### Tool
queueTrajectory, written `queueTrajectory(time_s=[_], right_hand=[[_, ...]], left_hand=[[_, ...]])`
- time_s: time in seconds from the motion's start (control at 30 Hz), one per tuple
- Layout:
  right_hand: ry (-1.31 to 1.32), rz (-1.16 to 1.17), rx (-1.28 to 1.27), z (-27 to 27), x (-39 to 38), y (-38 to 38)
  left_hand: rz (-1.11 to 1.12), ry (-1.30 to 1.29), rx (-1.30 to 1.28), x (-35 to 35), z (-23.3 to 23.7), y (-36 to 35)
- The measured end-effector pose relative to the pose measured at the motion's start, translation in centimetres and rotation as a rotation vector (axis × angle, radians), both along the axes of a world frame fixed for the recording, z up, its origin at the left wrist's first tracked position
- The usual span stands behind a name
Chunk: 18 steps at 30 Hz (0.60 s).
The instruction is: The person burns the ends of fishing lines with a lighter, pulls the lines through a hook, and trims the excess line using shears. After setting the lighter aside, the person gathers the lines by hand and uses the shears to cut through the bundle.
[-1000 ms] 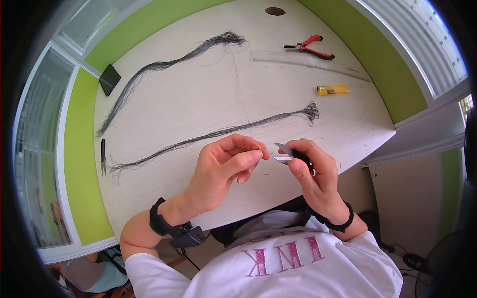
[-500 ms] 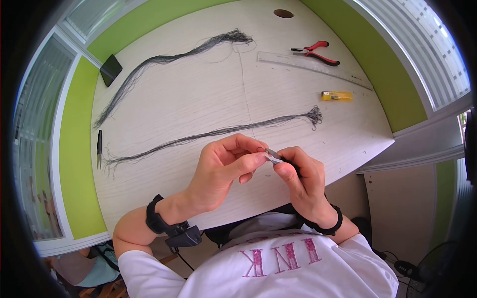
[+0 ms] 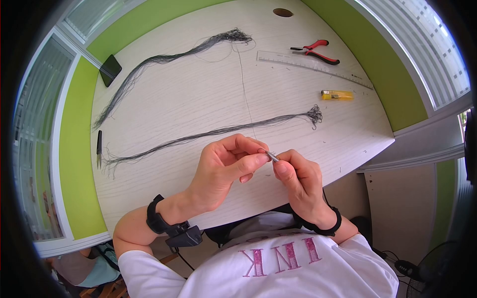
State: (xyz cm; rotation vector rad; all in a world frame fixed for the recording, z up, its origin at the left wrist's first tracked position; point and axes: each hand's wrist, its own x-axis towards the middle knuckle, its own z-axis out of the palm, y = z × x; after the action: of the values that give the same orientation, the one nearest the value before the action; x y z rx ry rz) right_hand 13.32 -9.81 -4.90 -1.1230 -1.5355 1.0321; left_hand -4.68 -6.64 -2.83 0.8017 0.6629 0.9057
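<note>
Currently right hand [image 3: 299, 183] fingers pinch metal snips [image 3: 273, 157]; left hand [image 3: 223, 169] fingers press together at the blade tip, above the surface [image 3: 174, 94], near a thread bundle [image 3: 208, 133].

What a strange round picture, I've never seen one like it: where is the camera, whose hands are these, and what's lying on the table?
The camera sits on a person's head, looking down; its wide lens bends everything round. The left hand and right hand are the wearer's own. The right hand grips a small metal tool, its tip meeting the left hand's pinched fingertips, where a thin thread leads. On the pale table lie two bundles of dark thread, red-handled pliers, a clear ruler, a yellow lighter and a dark phone.
</note>
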Motion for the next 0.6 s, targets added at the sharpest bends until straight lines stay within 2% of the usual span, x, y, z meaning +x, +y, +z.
queueTrajectory(time_s=[0.07,0.27,0.37,0.6], right_hand=[[0.055,0.028,-0.077,0.0,0.0,-0.1],[0.343,0.118,-0.368,0.4,0.2,-0.2],[0.391,0.144,-0.423,0.5,0.3,-0.2],[0.379,0.174,-0.463,1.0,0.4,-0.3]], left_hand=[[0.017,0.109,-0.031,0.3,0.6,0.0],[0.010,0.129,0.017,0.2,0.2,0.1],[0.000,0.155,0.163,0.3,0.0,0.1],[-0.020,0.243,0.261,0.1,0.3,0.5]])
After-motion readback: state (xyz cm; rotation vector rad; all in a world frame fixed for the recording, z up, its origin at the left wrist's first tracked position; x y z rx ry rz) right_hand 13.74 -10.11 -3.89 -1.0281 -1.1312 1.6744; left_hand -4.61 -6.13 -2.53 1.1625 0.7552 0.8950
